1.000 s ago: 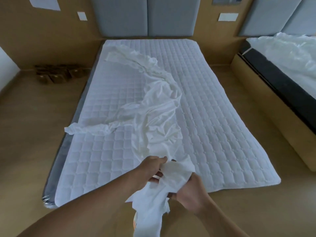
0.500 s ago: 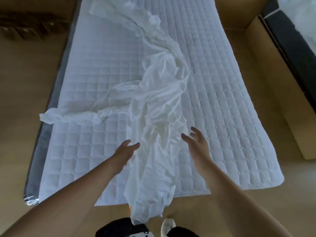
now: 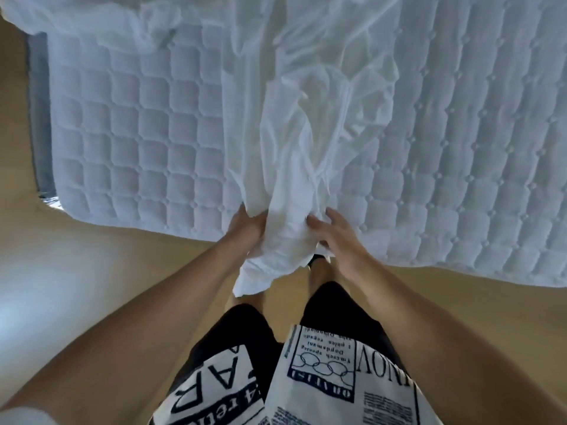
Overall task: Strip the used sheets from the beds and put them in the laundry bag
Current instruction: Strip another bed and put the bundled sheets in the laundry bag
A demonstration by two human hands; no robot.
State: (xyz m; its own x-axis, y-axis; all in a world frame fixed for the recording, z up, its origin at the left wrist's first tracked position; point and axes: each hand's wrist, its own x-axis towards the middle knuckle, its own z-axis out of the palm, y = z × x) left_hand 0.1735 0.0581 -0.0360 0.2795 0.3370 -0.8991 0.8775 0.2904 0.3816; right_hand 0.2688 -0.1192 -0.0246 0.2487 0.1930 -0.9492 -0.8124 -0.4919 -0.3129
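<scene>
**Both hands at the bunched sheet**

Left hand [image 3: 245, 223] grips the white sheet [image 3: 310, 142] from its 9 o'clock side; right hand [image 3: 337, 237], fingers loosely spread, touches it at 3 o'clock. The sheet trails toward 12 o'clock over the quilted mattress [image 3: 138, 133].

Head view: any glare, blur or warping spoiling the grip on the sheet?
Head view: strong wide-angle bending at the mattress edges; pale glare on the floor at left; mild softness overall. Left hand and right hand on the sheet read clearly.
</scene>
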